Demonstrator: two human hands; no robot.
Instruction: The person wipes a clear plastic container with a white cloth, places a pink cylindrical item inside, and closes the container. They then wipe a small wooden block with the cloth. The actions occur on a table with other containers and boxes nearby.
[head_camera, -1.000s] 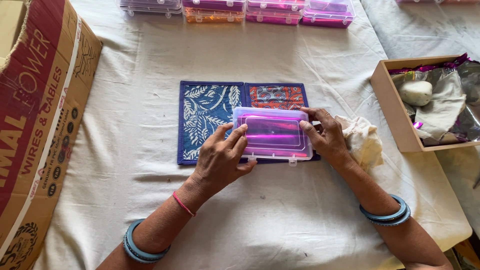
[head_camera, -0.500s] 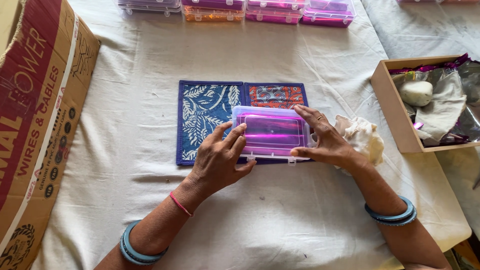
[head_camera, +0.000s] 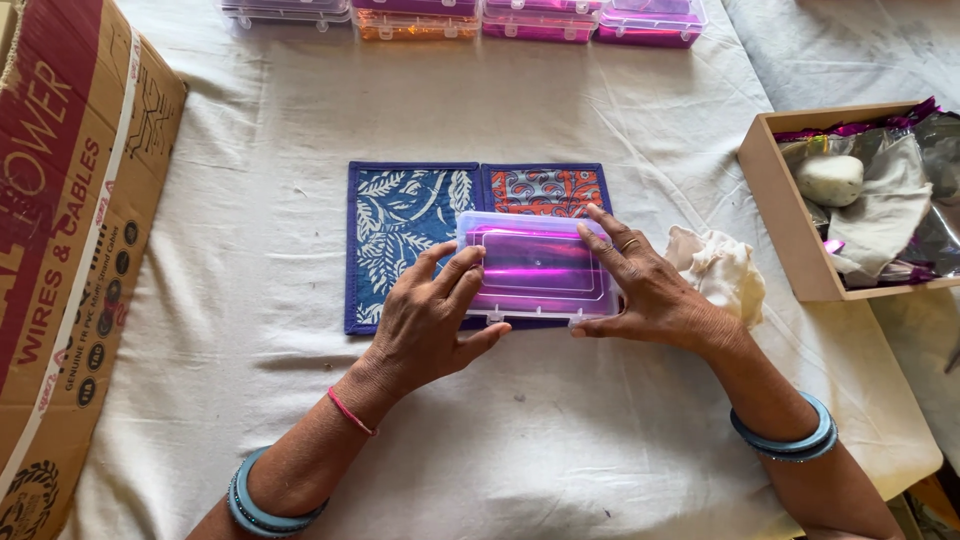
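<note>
A clear plastic box with a purple inside (head_camera: 535, 266) lies on a quilted mat with a blue leaf panel and an orange panel (head_camera: 400, 235). My left hand (head_camera: 430, 320) rests on the box's left end, fingers on the lid and thumb at the front edge. My right hand (head_camera: 645, 290) lies across the box's right end, fingers spread over the lid and thumb at the front edge by the latches. Both hands press on the box, which sits flat with its lid down.
A large cardboard carton (head_camera: 70, 230) fills the left side. Several closed plastic boxes (head_camera: 470, 18) line the far edge. A crumpled cream cloth (head_camera: 725, 272) lies right of the mat. An open cardboard tray (head_camera: 790, 220) with a white stone and wrappers stands at right.
My right hand has slid from the box's right corner onto the lid, fingers now spread flat. My left hand stays on the left end.
</note>
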